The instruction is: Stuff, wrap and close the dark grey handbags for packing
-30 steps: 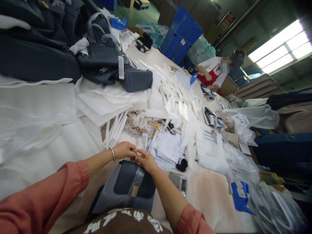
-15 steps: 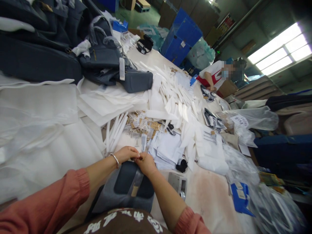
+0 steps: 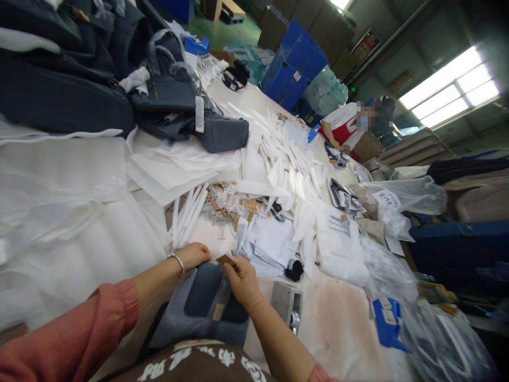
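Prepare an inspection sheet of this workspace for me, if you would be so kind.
Surface: pale table with a reddish-brown patch.
Work items: dark bag before the person; brown tag by its top edge.
Clutter: white strips, loose papers and heaped tags across the table.
Hands: right hand pinches the brown tag; left hand is at the bag's top edge, its grip unclear.
Cables: nothing seen.
Surroundings: co-worker further along the table; blue crates beyond.

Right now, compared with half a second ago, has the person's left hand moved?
Yes. Judged against the tag pile, the left hand has shifted leftward in the picture, away from the right hand.
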The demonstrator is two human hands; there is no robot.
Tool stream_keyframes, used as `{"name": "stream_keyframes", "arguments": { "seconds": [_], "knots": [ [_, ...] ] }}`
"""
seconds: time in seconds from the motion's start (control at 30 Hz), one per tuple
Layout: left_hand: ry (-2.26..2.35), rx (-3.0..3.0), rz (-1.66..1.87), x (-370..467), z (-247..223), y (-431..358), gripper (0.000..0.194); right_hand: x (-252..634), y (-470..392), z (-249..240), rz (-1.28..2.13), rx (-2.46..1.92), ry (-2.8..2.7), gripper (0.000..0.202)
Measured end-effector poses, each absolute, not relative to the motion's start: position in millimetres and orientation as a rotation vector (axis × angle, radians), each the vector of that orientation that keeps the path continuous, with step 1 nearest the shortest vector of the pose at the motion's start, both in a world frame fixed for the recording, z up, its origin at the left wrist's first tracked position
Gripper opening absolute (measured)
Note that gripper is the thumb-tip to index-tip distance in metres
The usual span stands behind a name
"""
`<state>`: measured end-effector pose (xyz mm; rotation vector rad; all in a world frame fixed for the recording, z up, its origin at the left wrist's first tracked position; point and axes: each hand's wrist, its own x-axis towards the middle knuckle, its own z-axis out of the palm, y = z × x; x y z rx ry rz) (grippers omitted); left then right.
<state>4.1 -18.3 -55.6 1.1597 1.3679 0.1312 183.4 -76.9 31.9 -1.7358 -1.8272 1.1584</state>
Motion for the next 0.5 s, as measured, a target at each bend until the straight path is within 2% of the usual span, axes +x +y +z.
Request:
{"name": "stream_keyframes", "arguments": {
  "seconds": [0.13,0.3,0.4,0.5],
  "knots": [
    [1.323,1.217,0.178,4,-47,-17,0.025,158,-90,67,1.041,-1.513,-2.23,0.023],
    [1.23,1.227,0.322,-9,-32,-25,0.045,147,-117,71,1.039,-1.252,-2.572,0.023],
    [1.266,1.184,0.358,-22,-31,-43,0.058,159,-141,63,1.076,-1.198,-2.513,0.029],
    [1.392,1.115,0.385,-33,-39,-72,0.075,189,-169,52,1.0,-1.498,-2.131,0.033]
  ]
}}
